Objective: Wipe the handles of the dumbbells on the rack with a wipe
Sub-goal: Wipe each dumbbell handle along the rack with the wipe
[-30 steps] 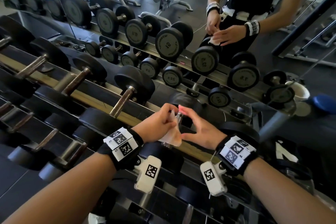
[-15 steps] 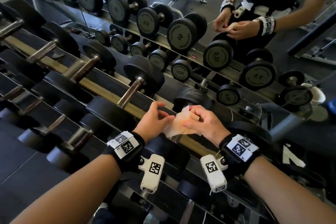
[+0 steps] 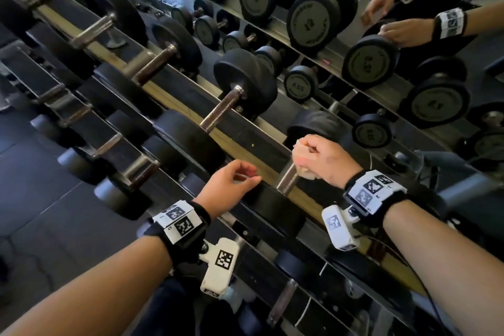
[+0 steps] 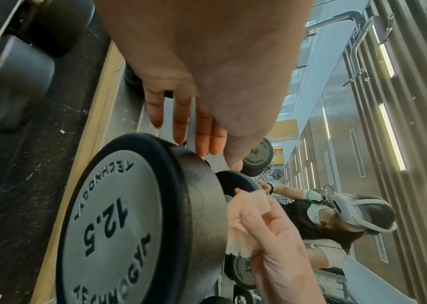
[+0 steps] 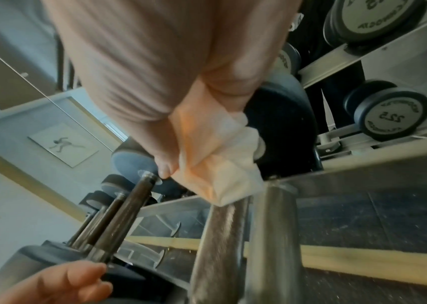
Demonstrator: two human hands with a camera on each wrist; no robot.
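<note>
The pale wipe (image 3: pixel 306 173) is wrapped round the steel handle (image 3: pixel 285 182) of a dumbbell on the rack's top tier. My right hand (image 3: pixel 313 156) grips the wipe and the handle in a fist near the far plate. The right wrist view shows the wipe (image 5: pixel 223 164) bunched under the right hand (image 5: pixel 165 164), with the bare handle (image 5: pixel 220 236) below. My left hand (image 3: pixel 245 176) hovers left of the handle above the near plate, fingers loosely curled and holding nothing. In the left wrist view the left hand (image 4: pixel 194 131) is over the 12.5 plate (image 4: pixel 119 226), beside the wipe (image 4: pixel 246 216).
More dumbbells lie along the rack to the left, the nearest with a brown handle (image 3: pixel 222 113). A lower tier (image 3: pixel 128 169) holds several more. A mirror (image 3: pixel 313 19) behind the rack reflects dumbbells and the person. Dark floor (image 3: pixel 41 199) lies at the left.
Both hands were holding the wipe over the handle. Now my left hand has let go and drawn back to the left, and my right hand alone has closed the wipe round the handle.
</note>
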